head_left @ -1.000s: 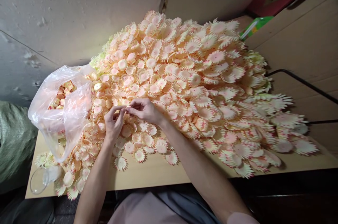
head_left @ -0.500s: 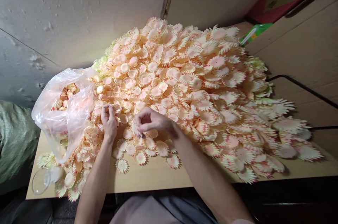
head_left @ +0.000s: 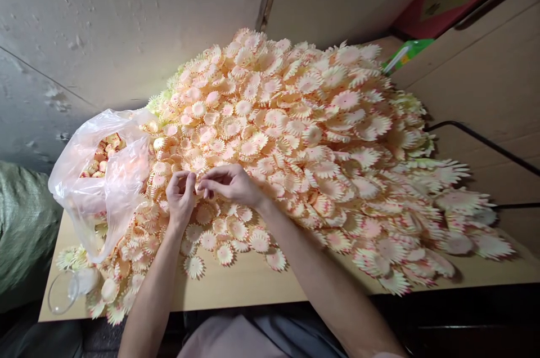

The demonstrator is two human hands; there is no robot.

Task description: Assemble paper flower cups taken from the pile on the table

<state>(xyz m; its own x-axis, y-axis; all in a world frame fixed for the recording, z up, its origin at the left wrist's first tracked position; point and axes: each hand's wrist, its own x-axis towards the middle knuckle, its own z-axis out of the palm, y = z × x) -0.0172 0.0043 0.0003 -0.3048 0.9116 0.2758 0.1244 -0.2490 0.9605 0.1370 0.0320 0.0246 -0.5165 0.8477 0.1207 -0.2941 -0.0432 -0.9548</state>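
A big heap of pale pink and cream petal discs with notched, red-flecked rims (head_left: 310,83) covers much of the wooden table (head_left: 248,289). Over the heap's near left part, my left hand (head_left: 181,193) has its thumb and fingers pinched together. Close to its right, my right hand (head_left: 230,182) is also closed in a pinch, the fingertips of both almost meeting. Whatever lies between the fingers is too small to make out. Loose discs (head_left: 225,254) lie just below my hands.
At the left, an open translucent plastic bag (head_left: 126,178) holds small reddish-cream pieces (head_left: 101,161). A clear round lid or dish (head_left: 63,292) lies by the table's near left corner. A green sack (head_left: 25,234) stands left. Cardboard (head_left: 485,82) and a black cable (head_left: 485,144) are right.
My right hand has moved left and slightly up, away from the discs below it, to meet my left hand. My left hand has shifted slightly right and turned.
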